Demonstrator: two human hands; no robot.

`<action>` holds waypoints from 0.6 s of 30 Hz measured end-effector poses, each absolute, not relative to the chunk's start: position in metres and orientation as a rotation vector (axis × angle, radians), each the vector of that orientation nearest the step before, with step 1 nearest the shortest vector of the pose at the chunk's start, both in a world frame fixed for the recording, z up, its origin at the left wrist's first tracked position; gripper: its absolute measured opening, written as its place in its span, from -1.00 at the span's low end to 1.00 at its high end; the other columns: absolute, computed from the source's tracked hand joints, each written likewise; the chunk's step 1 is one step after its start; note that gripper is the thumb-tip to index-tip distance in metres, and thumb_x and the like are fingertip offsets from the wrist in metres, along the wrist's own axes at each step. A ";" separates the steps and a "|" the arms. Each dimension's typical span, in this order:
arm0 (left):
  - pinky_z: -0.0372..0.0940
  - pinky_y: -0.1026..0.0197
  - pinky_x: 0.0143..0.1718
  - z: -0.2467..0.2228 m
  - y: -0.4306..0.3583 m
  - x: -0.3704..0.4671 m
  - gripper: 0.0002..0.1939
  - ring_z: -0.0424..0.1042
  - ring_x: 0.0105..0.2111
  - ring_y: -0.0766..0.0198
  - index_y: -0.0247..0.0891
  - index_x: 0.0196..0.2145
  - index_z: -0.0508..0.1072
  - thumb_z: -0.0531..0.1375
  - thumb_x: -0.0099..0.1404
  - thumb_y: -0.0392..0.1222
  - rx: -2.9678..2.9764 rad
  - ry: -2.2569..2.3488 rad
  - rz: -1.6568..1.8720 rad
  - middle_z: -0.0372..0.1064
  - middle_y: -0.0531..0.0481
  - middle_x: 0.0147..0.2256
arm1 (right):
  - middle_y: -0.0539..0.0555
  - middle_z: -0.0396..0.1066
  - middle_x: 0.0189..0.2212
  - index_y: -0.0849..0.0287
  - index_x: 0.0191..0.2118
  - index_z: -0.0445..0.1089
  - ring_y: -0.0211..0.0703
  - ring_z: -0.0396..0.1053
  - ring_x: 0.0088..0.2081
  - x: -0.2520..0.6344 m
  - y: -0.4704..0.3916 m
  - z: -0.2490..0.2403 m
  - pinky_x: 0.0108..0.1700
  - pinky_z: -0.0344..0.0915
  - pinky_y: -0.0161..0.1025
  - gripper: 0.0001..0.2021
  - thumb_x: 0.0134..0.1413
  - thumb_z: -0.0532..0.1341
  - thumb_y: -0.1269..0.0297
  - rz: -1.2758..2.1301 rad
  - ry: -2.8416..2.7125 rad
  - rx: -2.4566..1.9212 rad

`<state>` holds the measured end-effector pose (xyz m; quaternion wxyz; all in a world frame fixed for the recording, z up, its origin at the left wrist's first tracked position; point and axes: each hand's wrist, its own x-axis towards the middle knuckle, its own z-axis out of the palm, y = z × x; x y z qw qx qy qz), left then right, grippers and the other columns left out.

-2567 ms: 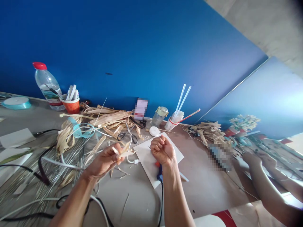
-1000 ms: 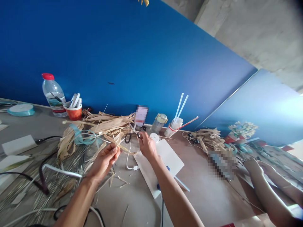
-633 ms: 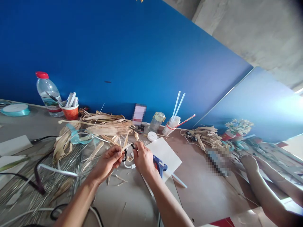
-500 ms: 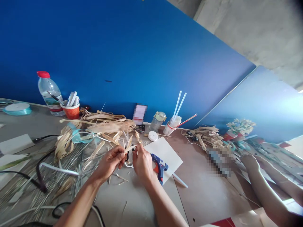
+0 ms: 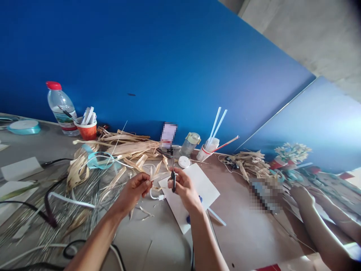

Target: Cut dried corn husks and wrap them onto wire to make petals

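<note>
left hand fingers pinch a husk strip; right hand fingers grip scissors above white sheet; bare desk lies nearer.

Scissors right of husk strip.

Grey-brown table carries: dried husk strips in a central pile, white paper sheet, water bottle beside orange cup, teal ribbon spool, black cables, white cup holding straws.
</note>
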<state>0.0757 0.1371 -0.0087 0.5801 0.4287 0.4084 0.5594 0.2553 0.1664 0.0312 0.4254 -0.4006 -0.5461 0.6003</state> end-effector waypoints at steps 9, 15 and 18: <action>-0.06 0.33 -0.58 -0.007 0.134 0.082 -0.73 0.03 -0.60 0.41 -0.25 -0.43 0.36 0.17 0.20 0.03 1.068 0.964 1.245 0.18 0.13 -0.58 | -0.03 0.36 -0.39 0.09 -0.15 0.17 -0.28 0.32 -0.42 0.226 0.155 0.017 -0.42 0.24 -0.36 -0.61 -0.14 0.28 0.24 1.373 -1.149 -0.813; -0.05 0.33 -0.57 -0.003 0.132 0.092 -0.72 0.04 -0.60 0.40 -0.25 -0.43 0.35 0.15 0.21 0.04 1.102 1.001 1.163 0.15 0.15 -0.61 | -0.12 0.31 -0.50 0.12 -0.19 0.16 -0.39 0.22 -0.55 0.217 0.152 0.014 -0.49 0.17 -0.43 -0.68 -0.11 0.25 0.37 1.289 -1.136 -0.845; -0.03 0.33 -0.55 -0.003 0.131 0.092 -0.73 0.08 -0.58 0.39 -0.25 -0.41 0.37 0.17 0.20 0.03 1.039 0.974 1.189 0.18 0.13 -0.59 | -0.09 0.35 -0.50 0.15 -0.20 0.17 -0.39 0.24 -0.55 0.219 0.152 0.015 -0.49 0.16 -0.42 -0.71 -0.09 0.22 0.40 1.237 -1.098 -0.900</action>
